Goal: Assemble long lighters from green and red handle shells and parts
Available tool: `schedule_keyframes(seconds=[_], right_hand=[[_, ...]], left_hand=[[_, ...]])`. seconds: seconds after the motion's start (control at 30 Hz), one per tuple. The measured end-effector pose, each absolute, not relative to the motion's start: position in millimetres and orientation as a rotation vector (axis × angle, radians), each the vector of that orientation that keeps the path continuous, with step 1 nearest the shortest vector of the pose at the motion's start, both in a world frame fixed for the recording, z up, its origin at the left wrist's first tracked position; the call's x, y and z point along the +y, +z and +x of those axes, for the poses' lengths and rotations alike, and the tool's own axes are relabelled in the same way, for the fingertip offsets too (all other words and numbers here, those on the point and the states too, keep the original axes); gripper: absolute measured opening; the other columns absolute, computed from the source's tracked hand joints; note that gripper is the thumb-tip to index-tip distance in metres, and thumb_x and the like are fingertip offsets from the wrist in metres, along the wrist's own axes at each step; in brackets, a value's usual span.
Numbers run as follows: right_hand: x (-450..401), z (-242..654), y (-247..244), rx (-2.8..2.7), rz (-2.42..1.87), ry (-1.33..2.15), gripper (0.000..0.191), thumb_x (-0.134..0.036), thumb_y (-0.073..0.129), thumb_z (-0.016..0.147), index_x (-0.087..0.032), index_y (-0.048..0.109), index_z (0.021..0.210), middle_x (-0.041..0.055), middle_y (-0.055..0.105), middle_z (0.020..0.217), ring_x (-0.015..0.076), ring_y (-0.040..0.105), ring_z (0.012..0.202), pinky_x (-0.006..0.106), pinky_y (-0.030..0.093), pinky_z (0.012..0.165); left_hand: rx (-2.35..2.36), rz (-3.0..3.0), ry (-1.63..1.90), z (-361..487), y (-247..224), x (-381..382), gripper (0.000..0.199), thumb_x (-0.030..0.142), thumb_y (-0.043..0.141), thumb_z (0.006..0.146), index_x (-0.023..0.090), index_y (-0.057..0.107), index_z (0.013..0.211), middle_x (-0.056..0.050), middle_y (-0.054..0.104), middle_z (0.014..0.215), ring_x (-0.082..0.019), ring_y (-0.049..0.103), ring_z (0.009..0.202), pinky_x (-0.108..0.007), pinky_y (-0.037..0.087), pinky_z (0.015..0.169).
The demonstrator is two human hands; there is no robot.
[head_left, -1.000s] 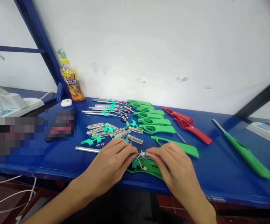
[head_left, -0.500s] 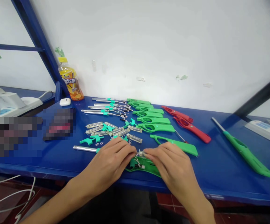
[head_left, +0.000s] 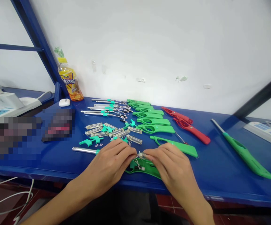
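Observation:
My right hand (head_left: pixel 174 162) pinches a small clear lighter fuel tank (head_left: pixel 141 155), whose valve end pokes out towards the left. Closed fingertips of my left hand (head_left: pixel 116 159) meet that end; what they grip is too small to make out. Below both hands lies an open green lighter shell (head_left: pixel 150 170) with thin white wires (head_left: pixel 137 162) and a black part inside. A silver lighter nozzle (head_left: pixel 85 150) with a teal collar sticks out to the left of my left hand. Most of the fuel tank is hidden behind my right fingers.
Behind my hands lie several loose clear fuel tanks (head_left: pixel 134 139), teal triggers (head_left: pixel 85 142), wired nozzles (head_left: pixel 97 112) and green shells (head_left: pixel 154 121). Red shells (head_left: pixel 193 131) and an assembled green lighter (head_left: pixel 245 153) are at right. A drink bottle (head_left: pixel 70 81) and white case (head_left: pixel 64 102) stand back left.
Both hands keep the same grip at the fuel tank's valve end, with only tiny finger movement. The whole view has shifted slightly.

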State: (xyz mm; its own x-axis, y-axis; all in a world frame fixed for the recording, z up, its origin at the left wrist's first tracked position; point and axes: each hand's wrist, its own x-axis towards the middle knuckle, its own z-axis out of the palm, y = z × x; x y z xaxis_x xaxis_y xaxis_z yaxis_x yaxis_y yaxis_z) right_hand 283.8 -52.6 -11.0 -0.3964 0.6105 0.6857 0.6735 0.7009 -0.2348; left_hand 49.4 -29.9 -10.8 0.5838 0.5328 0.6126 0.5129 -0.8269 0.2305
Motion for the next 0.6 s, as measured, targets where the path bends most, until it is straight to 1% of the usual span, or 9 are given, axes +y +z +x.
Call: schedule_keyframes(seconds=[0.27, 0.37, 0.43, 0.5, 0.6], right_hand=[[-53, 284, -12, -2.123, -1.011, -0.056, 0.015, -0.018, 0.053, 0.115, -0.019, 0.068, 0.110, 0.0025, 0.073, 0.092, 0.0202, 0.058, 0.082, 0.035, 0.043, 0.077], [-55, 283, -10, -2.153, -1.063, -0.010, 0.019, -0.019, 0.046, 0.117, -0.022, 0.065, 0.114, 0.0023, 0.070, 0.094, 0.0214, 0.057, 0.083, 0.037, 0.042, 0.078], [-57, 282, -9, -2.185, -1.114, 0.035, 0.021, -0.025, 0.043, 0.118, -0.024, 0.063, 0.118, 0.0033, 0.067, 0.098, 0.0233, 0.057, 0.087, 0.039, 0.042, 0.081], [-59, 281, -8, -2.203, -1.153, 0.073, 0.019, -0.032, 0.045, 0.118, -0.025, 0.062, 0.124, 0.0043, 0.066, 0.103, 0.0255, 0.058, 0.092, 0.041, 0.043, 0.086], [-59, 280, -10, -2.190, -1.176, 0.083, 0.015, -0.034, 0.052, 0.116, -0.027, 0.059, 0.128, 0.0044, 0.065, 0.106, 0.0270, 0.060, 0.097, 0.043, 0.043, 0.091]], left_hand=[[0.945, 2.784, 1.046, 50, -9, -31, 0.011, 0.016, 0.052, 0.113, 0.019, 0.063, 0.112, -0.003, 0.070, 0.097, -0.022, 0.063, 0.089, -0.037, 0.052, 0.085], [0.956, 2.786, 1.026, 50, -12, -30, 0.011, 0.017, 0.052, 0.113, 0.019, 0.063, 0.111, -0.003, 0.071, 0.097, -0.022, 0.063, 0.089, -0.038, 0.052, 0.086], [0.961, 2.794, 1.022, 52, -14, -30, 0.012, 0.017, 0.052, 0.113, 0.019, 0.064, 0.111, -0.003, 0.071, 0.098, -0.022, 0.063, 0.089, -0.038, 0.052, 0.087], [0.970, 2.788, 1.031, 53, -13, -30, 0.014, 0.017, 0.051, 0.113, 0.019, 0.065, 0.110, -0.003, 0.072, 0.098, -0.022, 0.064, 0.090, -0.038, 0.053, 0.087], [0.970, 2.768, 0.973, 48, -2, -34, 0.017, 0.018, 0.051, 0.113, 0.021, 0.067, 0.115, -0.004, 0.074, 0.105, -0.024, 0.065, 0.100, -0.040, 0.053, 0.095]])
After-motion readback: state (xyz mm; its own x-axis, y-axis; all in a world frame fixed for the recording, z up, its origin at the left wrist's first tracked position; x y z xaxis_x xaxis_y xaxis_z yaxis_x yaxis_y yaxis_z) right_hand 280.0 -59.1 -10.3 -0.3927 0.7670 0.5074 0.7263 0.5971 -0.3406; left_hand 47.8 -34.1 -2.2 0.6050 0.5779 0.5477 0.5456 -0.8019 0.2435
